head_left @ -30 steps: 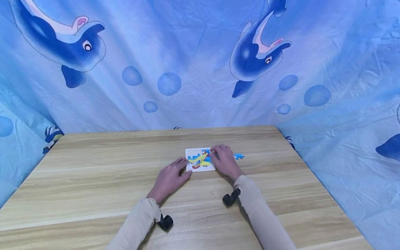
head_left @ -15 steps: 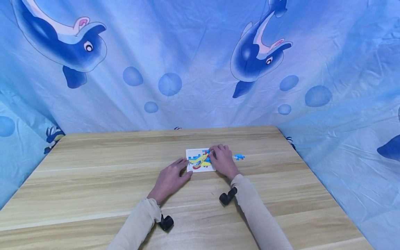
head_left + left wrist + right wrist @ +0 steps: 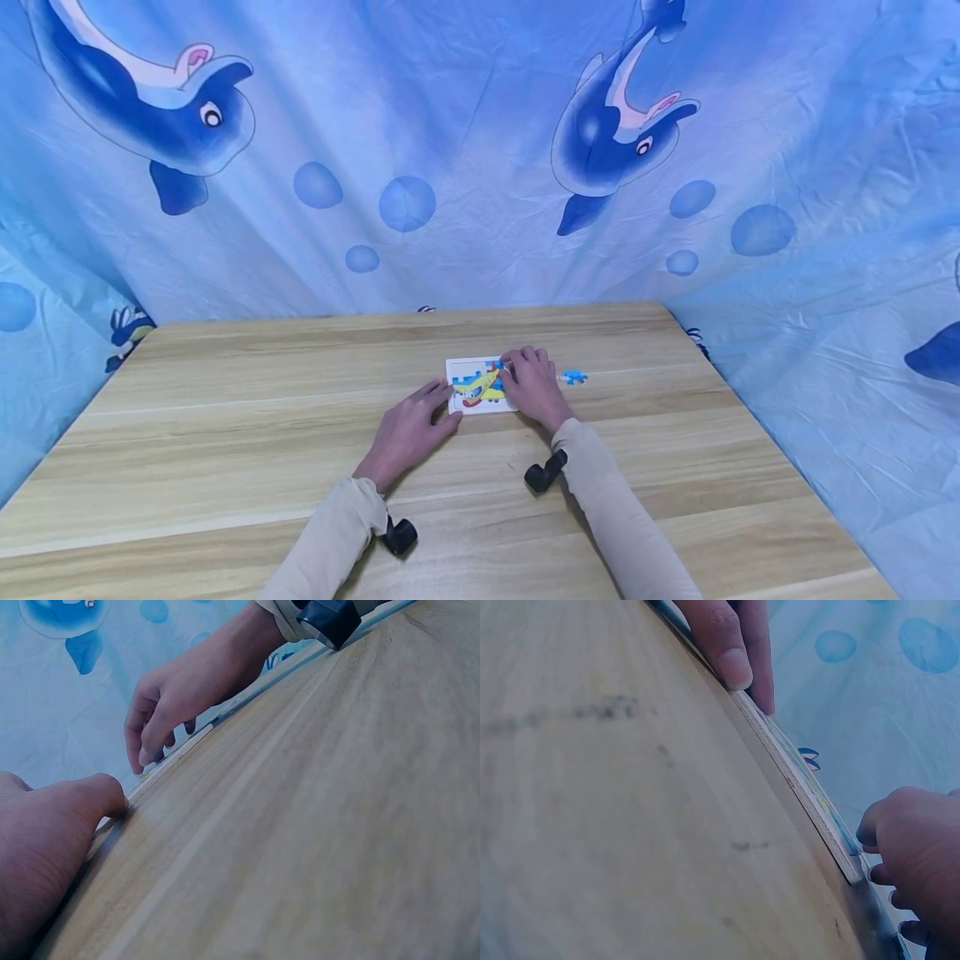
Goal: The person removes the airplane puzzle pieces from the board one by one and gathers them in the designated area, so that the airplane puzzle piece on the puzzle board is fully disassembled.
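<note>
A small white-framed jigsaw puzzle board (image 3: 480, 408) with a yellow airplane picture lies flat on the table, its upper left part without picture. My left hand (image 3: 407, 432) holds the board at its left side, thumb at the near corner and fingers along the edge. In the right wrist view, that thumb (image 3: 736, 669) rests on the corner. My right hand (image 3: 536, 388) bends over the board's right side, thumb and index finger at a blue puzzle piece (image 3: 499, 364) near the airplane's tail. The hand hides most of the piece and the board's right edge.
Loose blue puzzle pieces (image 3: 574, 377) lie on the wooden table (image 3: 300, 467) just right of my right hand. A blue curtain (image 3: 480, 167) with dolphins and bubbles hangs behind the table and along both sides.
My right hand has shifted slightly left over the board, its thumb and index finger now nearer the airplane's tail. The left hand keeps its hold on the board's left side.
</note>
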### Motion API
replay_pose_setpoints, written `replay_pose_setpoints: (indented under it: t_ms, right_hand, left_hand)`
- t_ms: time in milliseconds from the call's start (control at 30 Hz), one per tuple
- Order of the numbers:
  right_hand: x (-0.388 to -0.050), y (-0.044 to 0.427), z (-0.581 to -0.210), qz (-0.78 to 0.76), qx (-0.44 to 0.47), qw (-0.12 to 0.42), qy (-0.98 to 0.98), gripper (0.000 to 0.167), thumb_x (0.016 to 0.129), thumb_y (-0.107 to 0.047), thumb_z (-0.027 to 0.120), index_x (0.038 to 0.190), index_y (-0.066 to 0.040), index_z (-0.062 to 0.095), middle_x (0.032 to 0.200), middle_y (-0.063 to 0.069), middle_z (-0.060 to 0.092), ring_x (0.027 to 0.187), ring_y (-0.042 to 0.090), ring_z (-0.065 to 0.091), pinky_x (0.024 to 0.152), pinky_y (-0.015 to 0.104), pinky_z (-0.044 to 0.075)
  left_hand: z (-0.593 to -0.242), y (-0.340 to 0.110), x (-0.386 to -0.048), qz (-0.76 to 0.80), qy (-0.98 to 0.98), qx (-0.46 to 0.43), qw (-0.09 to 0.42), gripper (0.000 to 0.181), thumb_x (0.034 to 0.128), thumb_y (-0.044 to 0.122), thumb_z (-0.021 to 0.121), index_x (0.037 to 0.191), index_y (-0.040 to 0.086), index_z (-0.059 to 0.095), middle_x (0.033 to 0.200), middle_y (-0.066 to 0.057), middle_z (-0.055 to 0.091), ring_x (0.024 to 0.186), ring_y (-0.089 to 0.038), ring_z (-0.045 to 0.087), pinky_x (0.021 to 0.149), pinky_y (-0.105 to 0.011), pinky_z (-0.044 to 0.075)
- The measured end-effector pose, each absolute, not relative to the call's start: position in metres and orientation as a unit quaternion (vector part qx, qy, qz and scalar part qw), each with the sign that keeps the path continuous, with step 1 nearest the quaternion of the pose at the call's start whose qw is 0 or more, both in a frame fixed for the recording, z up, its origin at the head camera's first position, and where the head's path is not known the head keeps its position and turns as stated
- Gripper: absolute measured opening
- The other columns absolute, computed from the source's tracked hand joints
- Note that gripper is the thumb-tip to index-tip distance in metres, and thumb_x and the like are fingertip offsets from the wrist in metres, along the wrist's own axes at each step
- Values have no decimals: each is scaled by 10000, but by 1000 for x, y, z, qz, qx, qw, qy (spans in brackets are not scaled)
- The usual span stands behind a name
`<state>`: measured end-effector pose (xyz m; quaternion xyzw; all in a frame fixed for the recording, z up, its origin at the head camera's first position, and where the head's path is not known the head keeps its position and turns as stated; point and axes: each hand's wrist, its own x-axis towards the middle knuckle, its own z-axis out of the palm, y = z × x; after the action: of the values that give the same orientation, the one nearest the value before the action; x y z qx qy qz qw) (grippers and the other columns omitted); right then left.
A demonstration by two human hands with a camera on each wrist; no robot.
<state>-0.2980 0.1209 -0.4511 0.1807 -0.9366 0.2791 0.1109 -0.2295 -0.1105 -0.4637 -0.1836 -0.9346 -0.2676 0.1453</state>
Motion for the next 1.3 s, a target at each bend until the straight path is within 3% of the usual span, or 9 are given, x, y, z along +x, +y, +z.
replay_pose_setpoints:
  t_ms: [1000, 1300]
  right_hand:
    - [-300, 114, -452, 285, 161, 116, -938, 264, 1017, -189, 641, 1218, -19, 655, 1176, 147, 575, 1101, 343, 439, 891, 478, 391]
    - [-305, 114, -451, 343, 150, 114, -920, 266, 996, -123, 642, 1236, -10, 649, 1131, 128, 628, 1130, 324, 482, 973, 506, 398]
  left_hand:
    - [-465, -111, -229, -270, -934, -184, 147, 507, 965, 378, 694, 1367, 69, 683, 1403, -167, 627, 1269, -370, 611, 941, -539, 551]
    - [-464, -111, -229, -271, -934, -179, 148, 514, 963, 373, 705, 1373, 64, 677, 1409, -168, 623, 1273, -364, 610, 950, -534, 546]
